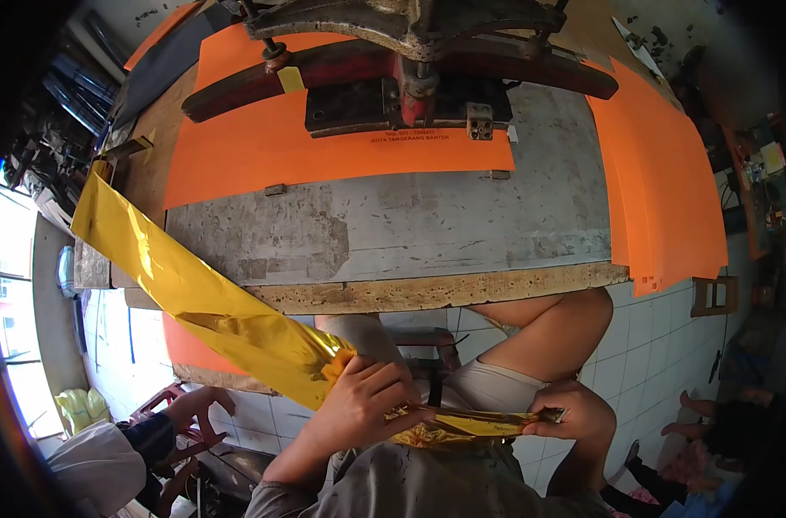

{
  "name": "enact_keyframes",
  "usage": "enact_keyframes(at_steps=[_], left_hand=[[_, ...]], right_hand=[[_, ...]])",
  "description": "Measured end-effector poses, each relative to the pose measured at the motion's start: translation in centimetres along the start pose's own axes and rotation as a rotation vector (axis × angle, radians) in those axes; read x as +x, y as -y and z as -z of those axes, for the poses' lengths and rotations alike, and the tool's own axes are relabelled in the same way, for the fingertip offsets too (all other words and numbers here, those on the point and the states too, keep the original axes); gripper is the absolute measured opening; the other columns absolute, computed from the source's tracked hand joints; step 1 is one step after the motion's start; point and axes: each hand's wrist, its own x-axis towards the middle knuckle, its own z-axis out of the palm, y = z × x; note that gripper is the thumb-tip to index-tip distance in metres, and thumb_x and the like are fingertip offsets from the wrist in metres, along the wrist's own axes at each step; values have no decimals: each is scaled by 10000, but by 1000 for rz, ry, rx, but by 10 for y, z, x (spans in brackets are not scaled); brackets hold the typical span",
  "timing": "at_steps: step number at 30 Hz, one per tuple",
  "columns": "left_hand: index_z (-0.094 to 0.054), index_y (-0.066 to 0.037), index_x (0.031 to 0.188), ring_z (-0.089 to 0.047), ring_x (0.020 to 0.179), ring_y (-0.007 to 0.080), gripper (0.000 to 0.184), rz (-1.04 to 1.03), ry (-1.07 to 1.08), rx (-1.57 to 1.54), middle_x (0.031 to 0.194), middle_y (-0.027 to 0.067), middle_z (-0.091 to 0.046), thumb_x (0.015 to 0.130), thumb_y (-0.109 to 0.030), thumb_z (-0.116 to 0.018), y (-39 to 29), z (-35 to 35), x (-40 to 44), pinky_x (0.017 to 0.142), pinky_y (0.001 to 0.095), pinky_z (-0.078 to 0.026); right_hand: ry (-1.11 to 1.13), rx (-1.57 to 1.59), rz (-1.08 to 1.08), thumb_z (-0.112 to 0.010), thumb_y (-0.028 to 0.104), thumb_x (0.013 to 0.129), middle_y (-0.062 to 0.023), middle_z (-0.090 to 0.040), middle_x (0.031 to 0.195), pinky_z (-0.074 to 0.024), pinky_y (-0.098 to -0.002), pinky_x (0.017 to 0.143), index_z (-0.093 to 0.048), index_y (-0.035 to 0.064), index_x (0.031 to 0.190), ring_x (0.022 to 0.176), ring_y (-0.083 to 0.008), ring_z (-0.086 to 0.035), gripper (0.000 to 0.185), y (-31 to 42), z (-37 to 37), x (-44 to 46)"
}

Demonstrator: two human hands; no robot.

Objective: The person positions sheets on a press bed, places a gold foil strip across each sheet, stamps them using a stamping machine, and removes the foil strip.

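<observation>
Gold foil (186, 285), nearest the cam, runs diag. from the bench's L side, over the front edge, to the wearer's lap; wide & creased up top, bunched btwn the hands. L hand (363, 404) is clamped on it mid-length, fingers closed; R hand (574, 416) pinches the far end, thumb & fingers together.

Bench surface: grey plate (410, 220), scuffed, w/ a worn brownish patch L of ctr; pitted wood strip (445, 292) along the front. Orange sheet (237, 151) lies at the back of the plate, printed "KOTA TANGERANG BANTEN", partly under the dark metal press (419, 82). Orange stack (661, 181) sits at R, overhanging the front edge.

Room: white tile floor (648, 345), bright window (13, 293) far L, yellow-green bag (84, 407) below it. Another person's hand (205, 407) is at lower L, apart from the foil; another person (738, 432) at lower R, blurred.
</observation>
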Motion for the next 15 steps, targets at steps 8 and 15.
enact_keyframes(at_steps=[8, 15], left_hand=[[-648, -150, 773, -643, 691, 154, 290, 38, -17, -2, 747, -48, -660, 763, -281, -906, 9, 3, -16, 715, 311, -446], [-656, -114, 791, -675, 725, 195, 290, 170, -13, 56, 750, -7, -657, 809, -308, -870, 16, 19, -34, 729, 341, -461]], right_hand=[[-80, 46, 14, -868, 208, 844, -78, -728, 830, -534, -323, 698, -720, 9, 900, 743, -211, -704, 254, -10, -9, 1], [-156, -139, -22, -882, 123, 813, -71, -711, 860, -550, -307, 707, -687, -3, 930, 790, -202, -717, 260, -22, -14, 14]])
